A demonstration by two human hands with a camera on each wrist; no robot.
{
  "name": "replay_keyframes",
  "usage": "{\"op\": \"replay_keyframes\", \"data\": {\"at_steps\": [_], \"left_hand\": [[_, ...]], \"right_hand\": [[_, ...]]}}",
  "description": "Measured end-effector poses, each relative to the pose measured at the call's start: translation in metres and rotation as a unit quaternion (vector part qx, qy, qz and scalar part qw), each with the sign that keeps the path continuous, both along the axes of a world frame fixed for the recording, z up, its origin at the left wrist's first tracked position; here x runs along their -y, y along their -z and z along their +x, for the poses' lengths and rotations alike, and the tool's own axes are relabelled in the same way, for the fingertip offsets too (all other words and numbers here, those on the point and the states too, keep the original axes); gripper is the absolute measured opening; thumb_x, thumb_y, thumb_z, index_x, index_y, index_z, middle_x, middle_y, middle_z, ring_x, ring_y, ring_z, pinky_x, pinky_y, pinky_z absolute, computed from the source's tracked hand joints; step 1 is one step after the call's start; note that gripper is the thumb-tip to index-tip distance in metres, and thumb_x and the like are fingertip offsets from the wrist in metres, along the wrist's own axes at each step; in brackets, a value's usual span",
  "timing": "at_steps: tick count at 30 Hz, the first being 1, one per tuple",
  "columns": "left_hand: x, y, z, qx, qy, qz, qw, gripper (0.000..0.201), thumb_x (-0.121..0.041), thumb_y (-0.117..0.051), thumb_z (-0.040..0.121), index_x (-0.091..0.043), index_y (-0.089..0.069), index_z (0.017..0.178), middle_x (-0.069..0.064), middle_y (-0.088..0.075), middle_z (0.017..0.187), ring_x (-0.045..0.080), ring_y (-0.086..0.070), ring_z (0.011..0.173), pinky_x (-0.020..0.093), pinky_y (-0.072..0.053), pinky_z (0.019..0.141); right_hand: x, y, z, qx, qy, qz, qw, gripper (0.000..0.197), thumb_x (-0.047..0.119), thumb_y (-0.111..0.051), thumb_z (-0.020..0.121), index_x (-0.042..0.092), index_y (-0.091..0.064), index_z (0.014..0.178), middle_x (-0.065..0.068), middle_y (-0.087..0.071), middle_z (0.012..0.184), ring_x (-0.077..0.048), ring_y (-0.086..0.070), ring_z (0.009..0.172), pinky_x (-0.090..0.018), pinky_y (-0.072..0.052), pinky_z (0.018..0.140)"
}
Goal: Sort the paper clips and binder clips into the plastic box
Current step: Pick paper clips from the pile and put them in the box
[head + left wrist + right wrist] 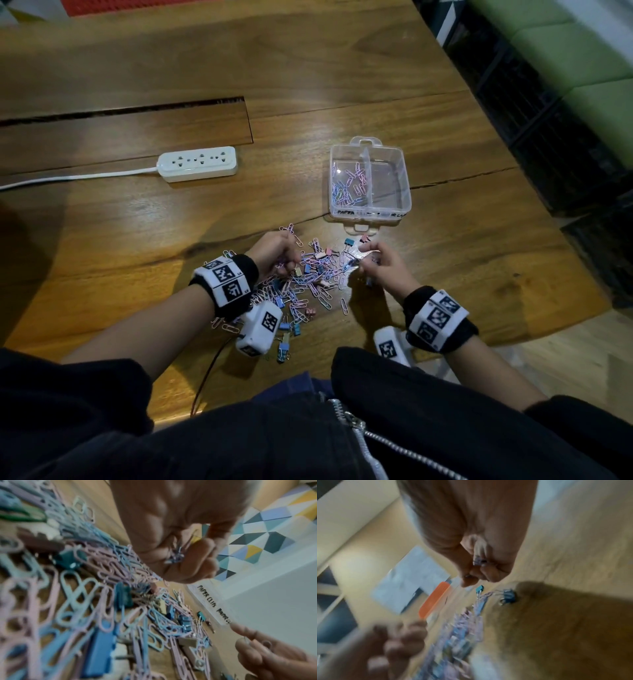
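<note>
While both hands work over the heap, I see the left hand (274, 251) curled shut around a small bunch of paper clips (176, 555), and the right hand (380, 263) with its fingers also curled on a few clips, pinched between thumb and fingertips. The mixed pile (308, 284) of pastel paper clips and binder clips lies on the table (342, 85) between my two wrists, spreading back under the left wrist camera. A teal binder clip (349, 243) sits at the pile's far edge, just before the plastic box (406, 178). That clear box stands beyond the right hand, near the pile but apart from it; its left compartment holds paper clips, its right compartment looks bare from here. Handwritten labels run along its near wall. A white power strip (198, 163) with its cord lies well to the left, out of the hands' path. The tabletop is brown grained wood with a long slot cut in it. Past the right edge I see dark crates and a green cushion (582, 51).
</note>
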State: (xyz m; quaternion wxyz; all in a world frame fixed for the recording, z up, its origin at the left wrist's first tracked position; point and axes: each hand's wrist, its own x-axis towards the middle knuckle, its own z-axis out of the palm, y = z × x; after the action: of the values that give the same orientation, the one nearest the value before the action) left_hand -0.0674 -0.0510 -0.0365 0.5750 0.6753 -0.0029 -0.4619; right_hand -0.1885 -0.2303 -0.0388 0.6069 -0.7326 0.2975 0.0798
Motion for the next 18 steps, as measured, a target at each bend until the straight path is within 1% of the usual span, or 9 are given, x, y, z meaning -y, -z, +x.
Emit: {"op": "replay_keyframes", "data": {"at_steps": [3,5,6,8,10,12,13,15,18], "left_hand": [[-0.005,-0.003,0.003,0.046,0.053,0.038,0.997,0.027,0.008,-0.033,0.081,-0.013,-0.041,0.065,0.0,-0.041,0.059,0.007,-0.035,0.038,0.012,-0.028,0.031],[-0.008,-0.005,0.001,0.12,0.108,0.092,0.983,0.027,0.0,-0.042,0.086,-0.014,-0.043,0.064,-0.002,-0.043,0.062,0.008,-0.034,0.045,0.012,-0.032,0.036],[-0.009,-0.005,0.0,0.169,0.142,0.122,0.968,0.027,-0.006,-0.049,0.086,-0.016,-0.042,0.062,-0.002,-0.045,0.063,0.008,-0.036,0.049,0.012,-0.037,0.042],[-0.009,-0.006,-0.005,0.266,0.235,0.187,0.916,0.029,-0.018,-0.063,0.082,-0.02,-0.041,0.062,-0.004,-0.048,0.065,0.01,-0.043,0.057,0.021,-0.042,0.058],[-0.009,-0.005,-0.012,0.351,0.325,0.265,0.837,0.03,-0.036,-0.068,0.076,-0.024,-0.044,0.064,-0.007,-0.051,0.069,0.011,-0.048,0.065,0.025,-0.04,0.06],[-0.009,-0.004,-0.02,0.414,0.362,0.318,0.773,0.036,-0.054,-0.067,0.071,-0.024,-0.047,0.075,-0.01,-0.05,0.069,0.012,-0.048,0.071,0.025,-0.04,0.06],[-0.009,-0.002,-0.023,0.434,0.369,0.328,0.754,0.043,-0.06,-0.065,0.069,-0.023,-0.049,0.083,-0.01,-0.05,0.071,0.013,-0.048,0.073,0.025,-0.04,0.062],[-0.008,0.0,-0.028,0.457,0.374,0.318,0.742,0.055,-0.063,-0.063,0.068,-0.019,-0.049,0.097,-0.008,-0.054,0.084,0.014,-0.049,0.078,0.025,-0.039,0.064],[-0.005,0.002,-0.031,0.479,0.376,0.28,0.742,0.049,-0.05,-0.062,0.076,-0.017,-0.047,0.109,-0.006,-0.06,0.103,0.015,-0.054,0.09,0.025,-0.038,0.069]], "right_hand": [[0.001,-0.007,0.002,-0.011,0.069,0.194,0.978,0.025,-0.001,-0.035,0.092,0.012,-0.053,0.079,-0.003,-0.047,0.07,-0.012,-0.044,0.06,-0.022,-0.033,0.055],[0.001,-0.006,0.007,-0.025,0.094,0.254,0.962,0.025,0.012,-0.038,0.092,0.012,-0.048,0.069,-0.002,-0.045,0.067,-0.013,-0.043,0.057,-0.022,-0.033,0.053],[0.0,-0.005,0.01,-0.034,0.104,0.261,0.959,0.027,0.018,-0.041,0.091,0.014,-0.044,0.065,-0.001,-0.041,0.064,-0.013,-0.04,0.054,-0.022,-0.031,0.052],[-0.001,0.001,0.015,-0.05,0.099,0.189,0.976,0.027,0.021,-0.053,0.087,0.016,-0.041,0.063,0.001,-0.038,0.06,-0.011,-0.033,0.05,-0.023,-0.027,0.049],[-0.005,0.004,0.018,-0.062,0.039,0.004,0.997,0.023,0.018,-0.064,0.08,0.017,-0.045,0.068,0.001,-0.047,0.066,-0.012,-0.04,0.053,-0.022,-0.033,0.049],[-0.011,0.005,0.019,-0.071,-0.024,-0.176,0.982,0.023,0.021,-0.07,0.076,0.013,-0.049,0.082,0.001,-0.052,0.077,-0.015,-0.049,0.068,-0.024,-0.041,0.06],[-0.015,0.005,0.02,-0.073,-0.058,-0.233,0.968,0.03,0.023,-0.071,0.074,0.011,-0.051,0.092,0.0,-0.05,0.084,-0.016,-0.049,0.077,-0.025,-0.041,0.067],[-0.021,0.006,0.021,-0.066,-0.112,-0.277,0.952,0.042,0.026,-0.072,0.073,0.007,-0.05,0.103,0.0,-0.045,0.094,-0.015,-0.045,0.087,-0.025,-0.037,0.075],[-0.025,0.006,0.019,-0.048,-0.162,-0.278,0.946,0.039,0.024,-0.071,0.074,0.008,-0.051,0.103,0.0,-0.04,0.097,-0.013,-0.041,0.089,-0.023,-0.036,0.078]]}}
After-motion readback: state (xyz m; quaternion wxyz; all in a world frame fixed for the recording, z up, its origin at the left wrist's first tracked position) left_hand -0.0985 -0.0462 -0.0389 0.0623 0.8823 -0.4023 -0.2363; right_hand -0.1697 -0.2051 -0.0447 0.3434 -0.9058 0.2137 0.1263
